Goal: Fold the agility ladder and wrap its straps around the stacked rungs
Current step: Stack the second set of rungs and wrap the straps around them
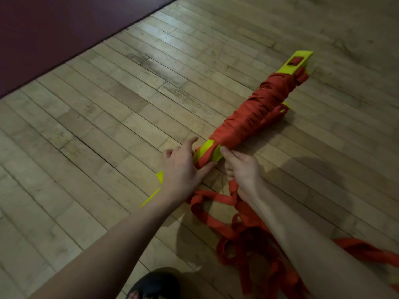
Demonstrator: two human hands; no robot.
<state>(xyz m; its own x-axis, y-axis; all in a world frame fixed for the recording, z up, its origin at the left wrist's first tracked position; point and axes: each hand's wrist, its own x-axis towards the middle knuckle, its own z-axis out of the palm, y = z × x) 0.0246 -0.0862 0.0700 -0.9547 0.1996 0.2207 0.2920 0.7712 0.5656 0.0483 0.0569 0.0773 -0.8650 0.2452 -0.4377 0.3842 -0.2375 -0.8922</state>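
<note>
Rung stack (pixel 248 117) lies on floor (pixel 108 126), long axis near-left to far-right. Left hand (pixel 181 169) grips its near end. Right hand (pixel 241 169) pinches strap (pixel 232 186)

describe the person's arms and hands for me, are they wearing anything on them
Both forearms are bare up to the frame edge: no sleeves, gloves, watch or bracelets show. The left hand and right hand carry no visible rings. Fingernails look short and unpainted.

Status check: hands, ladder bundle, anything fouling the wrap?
Left hand grips near end of bundle. Right hand pinches strap there. Rungs mostly wrapped; loose straps piled on floor under right forearm, possible snag.
</note>
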